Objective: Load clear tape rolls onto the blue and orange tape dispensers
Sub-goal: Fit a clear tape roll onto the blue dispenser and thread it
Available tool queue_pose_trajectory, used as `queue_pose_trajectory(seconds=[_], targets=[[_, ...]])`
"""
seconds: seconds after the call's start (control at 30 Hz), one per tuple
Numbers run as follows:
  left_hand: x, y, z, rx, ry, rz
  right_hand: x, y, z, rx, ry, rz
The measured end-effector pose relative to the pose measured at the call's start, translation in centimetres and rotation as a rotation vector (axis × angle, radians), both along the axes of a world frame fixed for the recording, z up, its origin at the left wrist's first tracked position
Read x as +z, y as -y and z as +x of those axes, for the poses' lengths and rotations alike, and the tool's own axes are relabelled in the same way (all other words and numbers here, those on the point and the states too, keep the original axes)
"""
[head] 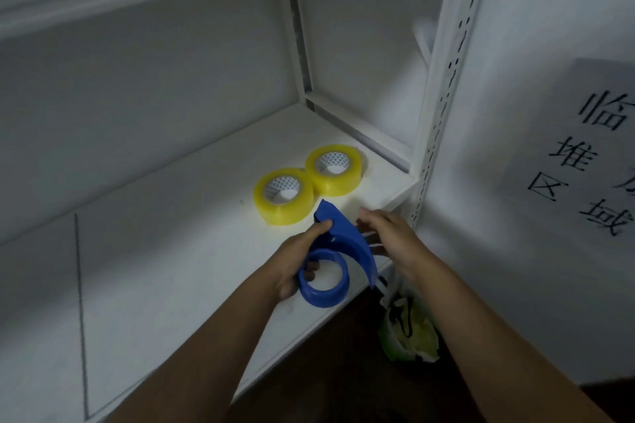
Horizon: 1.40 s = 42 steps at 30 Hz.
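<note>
Storeroom: white slotted steel shelving (443,106), paper wall sign (591,154) marking storage zone.

Dim bluish light, brightest on the shelf (192,251) centre, soft blur throughout, wide-angle bending at edges

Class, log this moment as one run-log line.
left hand: grips blue dispenser | right hand: beside it | two tape rolls: on shelf, unloaded

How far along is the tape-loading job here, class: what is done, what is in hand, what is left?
Done: nothing loaded; both tape rolls lie flat on the shelf. In hand: the left hand grips the blue dispenser, its ring empty; the right hand is at its far side, its hold unclear. Left: both loadings; no orange dispenser is in view.
</note>
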<state>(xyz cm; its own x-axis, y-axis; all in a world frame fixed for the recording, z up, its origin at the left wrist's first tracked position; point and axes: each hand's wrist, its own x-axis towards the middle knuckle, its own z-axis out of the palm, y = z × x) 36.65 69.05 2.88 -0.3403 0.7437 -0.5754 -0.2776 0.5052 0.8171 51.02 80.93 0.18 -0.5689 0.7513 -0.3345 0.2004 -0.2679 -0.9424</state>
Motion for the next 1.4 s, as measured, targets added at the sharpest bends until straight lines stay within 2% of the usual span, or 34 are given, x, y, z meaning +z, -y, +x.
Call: queue_pose_trajectory(seconds=[0.2, 0.37, 0.63, 0.9, 1.03, 1.17, 1.3, 1.4], targets=[[-0.3, -0.5, -1.9, 0.074, 0.008, -0.042, -1.4, -3.6, -2.8, -0.011, 0.014, 0.034], [-0.6, -0.4, -5.9, 0.008, 0.044, -0.047, -0.6, -4.9, -6.2, 0.076, 0.111, 0.208], [-1.5, -1.3, -9.1, -0.017, 0.145, -0.007, -0.7, -6.6, -9.3, 0.493, 0.369, 0.723], [-2.5, -2.2, -9.5, 0.057, 0.262, 0.030, -1.5, -7.5, -11.5, 0.853, 0.408, 0.924], [-2.6, -2.2, -8.3, 0.107, 0.322, 0.053, -2.7, -7.8, -12.4, 0.889, 0.466, 1.053], [-2.6, -1.6, -7.1, 0.159, 0.321, 0.075, -3.0, -7.6, -12.9, 0.777, 0.489, 1.106], [-2.2, -0.2, -6.1, 0.241, 0.330, 0.108, -2.5, -7.3, -13.0, 0.773, 0.496, 1.180], [-1.4, 1.0, -5.8, 0.303, 0.320, 0.160, -2.1, -7.4, -12.9, 0.776, 0.352, 1.070]])
